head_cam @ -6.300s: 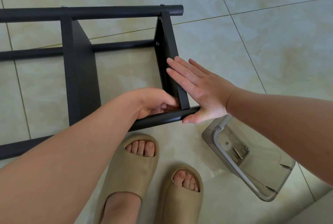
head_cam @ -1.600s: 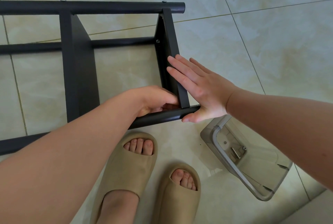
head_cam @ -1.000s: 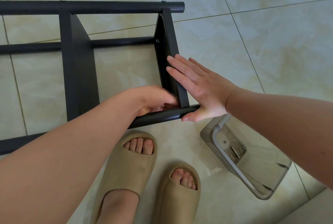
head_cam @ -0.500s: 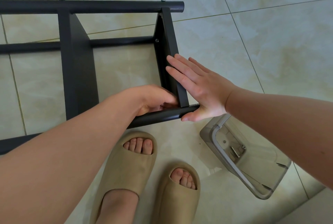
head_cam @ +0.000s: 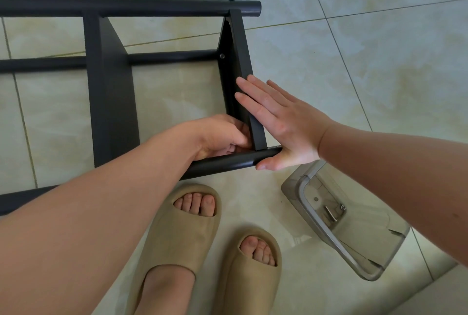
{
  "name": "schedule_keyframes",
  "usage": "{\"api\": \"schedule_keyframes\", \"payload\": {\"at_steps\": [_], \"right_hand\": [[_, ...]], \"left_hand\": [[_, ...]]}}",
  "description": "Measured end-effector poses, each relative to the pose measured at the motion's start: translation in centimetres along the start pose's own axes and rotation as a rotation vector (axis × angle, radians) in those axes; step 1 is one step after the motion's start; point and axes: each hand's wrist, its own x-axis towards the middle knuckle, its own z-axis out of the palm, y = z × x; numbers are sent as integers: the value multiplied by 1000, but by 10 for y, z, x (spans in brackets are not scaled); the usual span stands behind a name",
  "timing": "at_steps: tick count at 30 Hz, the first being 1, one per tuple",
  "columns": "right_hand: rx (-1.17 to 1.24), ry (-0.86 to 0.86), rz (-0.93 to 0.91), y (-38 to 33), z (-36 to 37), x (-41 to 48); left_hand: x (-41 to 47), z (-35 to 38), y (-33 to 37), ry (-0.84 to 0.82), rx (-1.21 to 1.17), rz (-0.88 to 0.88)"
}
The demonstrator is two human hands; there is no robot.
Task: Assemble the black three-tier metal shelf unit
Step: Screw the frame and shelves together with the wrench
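Observation:
The black metal shelf unit [head_cam: 152, 8] lies on its side on the tiled floor. Its end panel [head_cam: 238, 48] runs from the far tube down to the near tube [head_cam: 222, 162]. A second panel [head_cam: 111, 99] stands further left. My right hand [head_cam: 283, 124] presses flat, fingers straight, on the outer face of the end panel, with the thumb at the near tube's end. My left hand [head_cam: 217, 137] is tucked into the inner corner where panel and near tube meet. Its fingers are curled, and whatever they hold is hidden.
A clear plastic box [head_cam: 354, 238] lies tilted on the floor to the right, under my right forearm, with small metal hardware [head_cam: 331, 213] inside. My feet in beige slippers [head_cam: 182, 226] stand just in front of the near tube. A white skirting edge runs along the top.

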Motion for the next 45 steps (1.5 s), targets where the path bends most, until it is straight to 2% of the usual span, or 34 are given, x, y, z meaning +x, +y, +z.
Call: {"api": "schedule_keyframes", "payload": {"at_steps": [6, 11, 19, 35, 40, 45], "right_hand": [[-7, -8, 5, 0, -1, 0], [-5, -18, 10, 0, -1, 0], [5, -30, 12, 0, -1, 0], [2, -15, 8, 0, 0, 0], [0, -16, 5, 0, 0, 0], [5, -22, 8, 0, -1, 0]], "left_hand": [[3, 0, -2, -19, -57, -10], [8, -3, -7, -5, -50, -138], [5, -6, -4, -133, -4, -252], [5, -6, -8, -59, 130, -13], [7, -5, -10, -36, 78, -27], [8, -5, -7, -21, 48, -118]]}}
